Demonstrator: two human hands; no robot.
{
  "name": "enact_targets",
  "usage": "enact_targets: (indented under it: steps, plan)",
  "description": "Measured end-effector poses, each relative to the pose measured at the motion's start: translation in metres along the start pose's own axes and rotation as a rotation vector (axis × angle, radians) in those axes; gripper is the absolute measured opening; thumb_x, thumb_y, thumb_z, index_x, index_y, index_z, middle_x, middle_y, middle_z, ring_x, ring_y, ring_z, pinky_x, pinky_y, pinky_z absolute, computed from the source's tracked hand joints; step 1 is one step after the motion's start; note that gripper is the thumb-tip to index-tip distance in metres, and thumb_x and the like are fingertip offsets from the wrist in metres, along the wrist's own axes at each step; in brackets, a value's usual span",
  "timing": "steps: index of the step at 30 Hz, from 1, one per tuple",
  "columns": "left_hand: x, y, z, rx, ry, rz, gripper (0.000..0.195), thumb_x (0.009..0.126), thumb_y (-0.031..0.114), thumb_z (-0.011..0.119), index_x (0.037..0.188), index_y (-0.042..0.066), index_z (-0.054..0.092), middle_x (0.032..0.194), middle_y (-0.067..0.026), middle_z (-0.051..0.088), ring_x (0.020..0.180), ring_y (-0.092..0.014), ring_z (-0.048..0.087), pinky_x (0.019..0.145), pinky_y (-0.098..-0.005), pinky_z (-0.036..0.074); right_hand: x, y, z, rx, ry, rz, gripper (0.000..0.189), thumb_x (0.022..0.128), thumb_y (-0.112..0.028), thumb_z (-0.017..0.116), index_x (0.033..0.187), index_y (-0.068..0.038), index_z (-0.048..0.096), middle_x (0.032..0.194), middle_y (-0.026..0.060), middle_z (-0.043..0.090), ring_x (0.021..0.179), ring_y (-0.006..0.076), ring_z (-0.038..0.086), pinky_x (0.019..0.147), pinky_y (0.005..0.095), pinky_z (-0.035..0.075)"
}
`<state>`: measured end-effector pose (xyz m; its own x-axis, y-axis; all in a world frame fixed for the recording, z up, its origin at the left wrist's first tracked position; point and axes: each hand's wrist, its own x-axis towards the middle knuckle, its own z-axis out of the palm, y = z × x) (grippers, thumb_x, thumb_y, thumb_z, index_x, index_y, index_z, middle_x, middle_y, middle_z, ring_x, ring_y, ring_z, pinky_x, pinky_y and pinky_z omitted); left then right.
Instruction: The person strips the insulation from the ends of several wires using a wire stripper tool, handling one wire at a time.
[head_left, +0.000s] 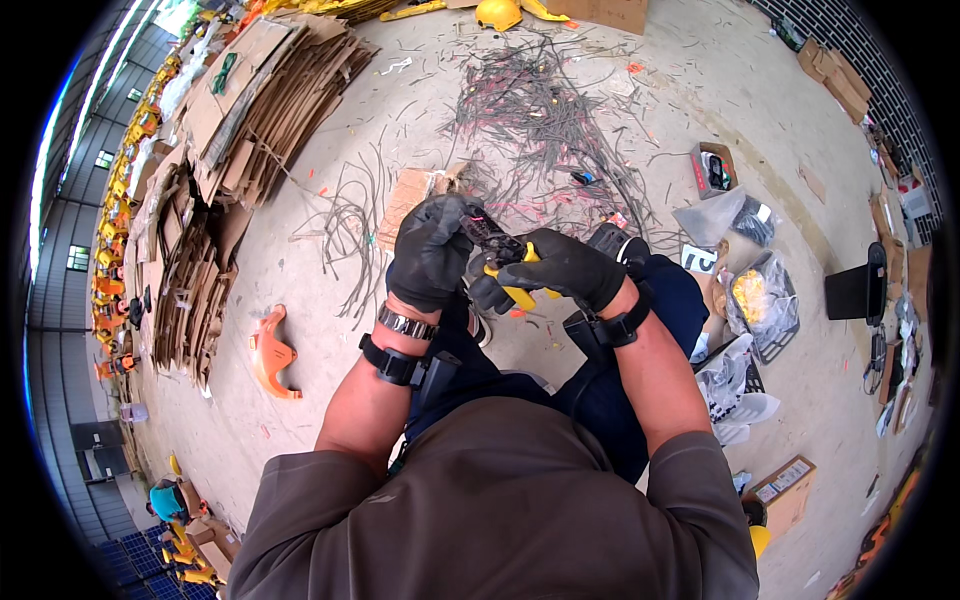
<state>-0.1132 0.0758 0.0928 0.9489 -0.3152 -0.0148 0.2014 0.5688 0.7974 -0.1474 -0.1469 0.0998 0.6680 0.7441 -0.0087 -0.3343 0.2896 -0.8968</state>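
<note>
My left hand (431, 251), in a black glove, grips a dark, grimy part (491, 234) with a small pink spot on it. What kind of part it is cannot be made out. Opposite it, my right hand (574, 266), also gloved, is closed around a hand tool with yellow handles (517, 295), which look like those of pliers or cutters. The tool's jaws are hidden against the dark part. Both hands meet in front of my knees, above the floor.
A tangle of cut dark cables (536, 112) covers the concrete ahead. Flattened cardboard (262, 142) is stacked to the left, near an orange plastic cover (271, 356). To the right stand plastic crates (776, 341) with bagged parts and a black bin (847, 292). A person (166, 501) is far behind left.
</note>
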Motion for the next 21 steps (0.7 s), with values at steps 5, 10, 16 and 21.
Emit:
enact_targets:
  steps: [5,10,16,21]
  plan:
    - [0.001,0.002,0.0,0.027,-0.027,0.003,0.024,0.101,0.015,0.057,0.114,-0.005,0.062,0.099,-0.0112,0.067,0.089,-0.021,0.067,0.084,-0.0351,0.056,0.004,0.01,-0.004,-0.002,-0.011,-0.026,0.041,0.098,-0.019,0.065,0.129,0.007,0.057,0.112,0.022,0.071,0.096,0.026,0.073,0.087,0.039,0.06]
    - [-0.001,0.002,0.003,0.006,-0.027,-0.01,0.025,0.101,0.014,0.057,0.116,-0.005,0.061,0.1,-0.0111,0.067,0.09,-0.021,0.067,0.085,-0.0346,0.056,0.004,0.01,-0.004,0.009,-0.032,-0.036,0.04,0.098,-0.018,0.065,0.128,0.008,0.057,0.11,0.0231,0.071,0.095,0.0273,0.074,0.085,0.0396,0.06]
    - [-0.002,0.001,0.002,-0.007,-0.02,-0.008,0.024,0.101,0.014,0.056,0.116,-0.005,0.061,0.101,-0.0113,0.067,0.09,-0.021,0.067,0.084,-0.0346,0.057,0.006,0.014,-0.005,0.013,-0.029,-0.051,0.039,0.098,-0.018,0.065,0.126,0.008,0.057,0.109,0.0246,0.071,0.092,0.0282,0.074,0.084,0.0407,0.061]
    - [-0.003,0.001,0.004,-0.037,-0.028,0.009,0.023,0.101,0.014,0.055,0.115,-0.004,0.061,0.103,-0.0111,0.067,0.091,-0.021,0.067,0.084,-0.0353,0.057,0.005,0.014,-0.003,0.048,-0.018,-0.027,0.039,0.098,-0.018,0.065,0.126,0.008,0.057,0.108,0.0249,0.071,0.092,0.0282,0.074,0.083,0.041,0.061]
